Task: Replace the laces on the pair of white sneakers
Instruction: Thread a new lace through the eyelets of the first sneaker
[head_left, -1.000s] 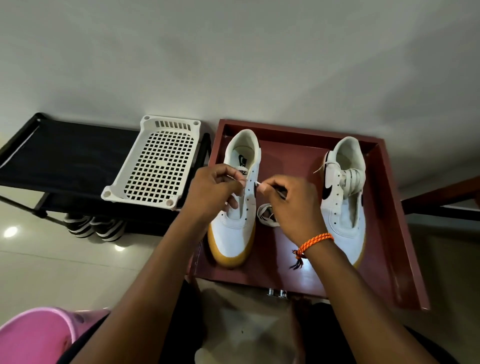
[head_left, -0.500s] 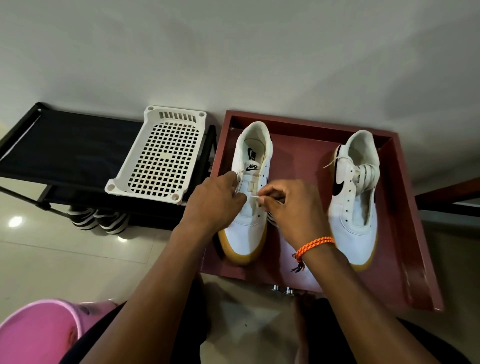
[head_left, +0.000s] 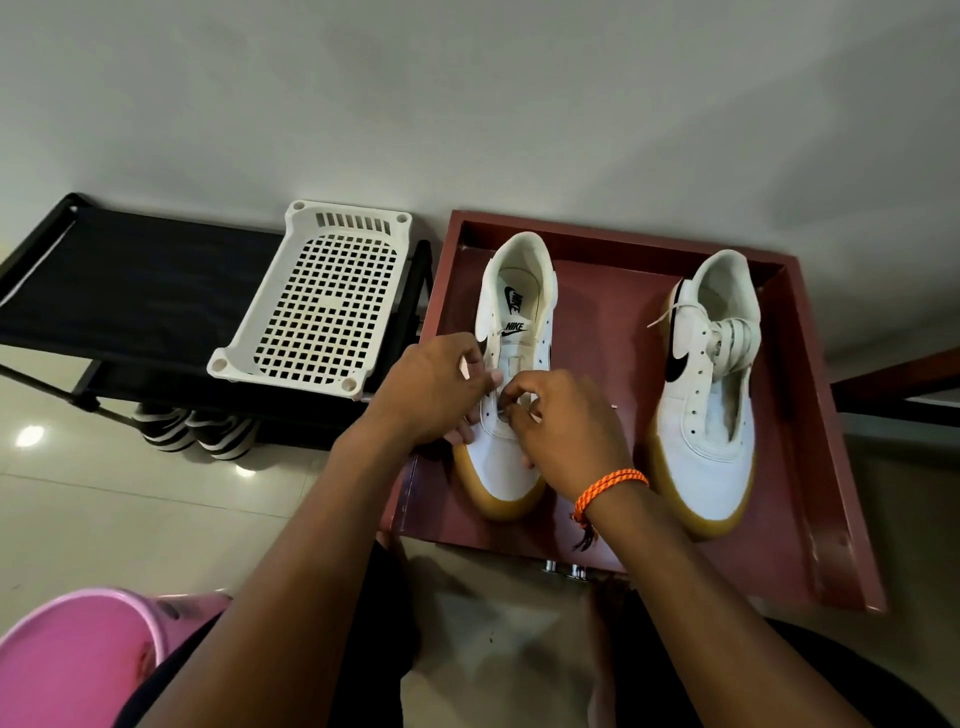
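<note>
You are now pinching the lace (head_left: 506, 412) at the left sneaker's (head_left: 511, 374) near eyelets with your right hand (head_left: 563, 431), lower than before; left hand (head_left: 434, 395) is gripping its edge, so threading is starting.

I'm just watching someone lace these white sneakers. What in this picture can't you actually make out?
All from the head view:
- The lace tip and the eyelet it goes through: covered by the right hand and left hand over the left sneaker.
- The striped shoes: mostly hidden under the black rack.
- The pink tub: cut off by the bottom-left edge.
- Lacing on the right sneaker: bunched, pattern unclear.
</note>
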